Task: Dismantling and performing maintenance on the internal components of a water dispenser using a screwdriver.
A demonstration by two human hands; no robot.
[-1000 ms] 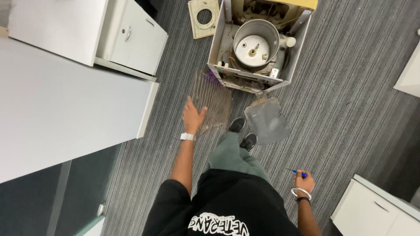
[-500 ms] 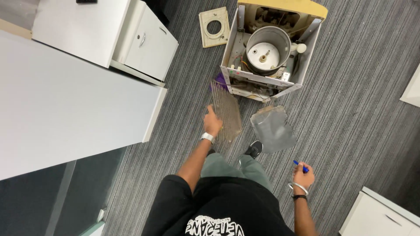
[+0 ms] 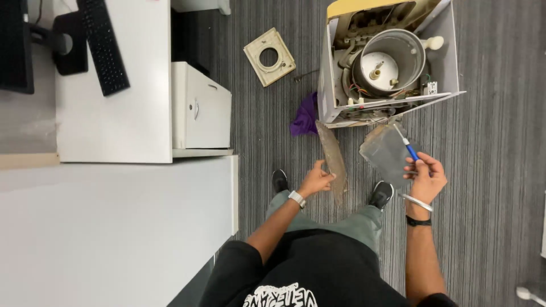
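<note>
I stand over an opened white appliance [image 3: 387,62] lying on the carpet, a round metal tank [image 3: 389,57] and wiring showing inside. My right hand [image 3: 426,177] grips a blue-handled screwdriver [image 3: 408,146], its tip toward the appliance. My left hand [image 3: 316,179] hangs with loosely curled fingers, holding nothing, just beside a dusty mesh panel [image 3: 333,159] standing on edge on the floor. A second dusty clear panel [image 3: 387,152] lies under the screwdriver.
A purple cloth [image 3: 306,115] lies by the appliance's corner. A cream square cover plate with a round hole [image 3: 269,57] sits on the carpet. A white drawer cabinet [image 3: 200,111] and a white desk with a keyboard [image 3: 102,42] stand at left.
I have stepped closer to the appliance. My right hand rose from beside my hip with the screwdriver to in front of me. My left hand dropped next to the mesh panel.
</note>
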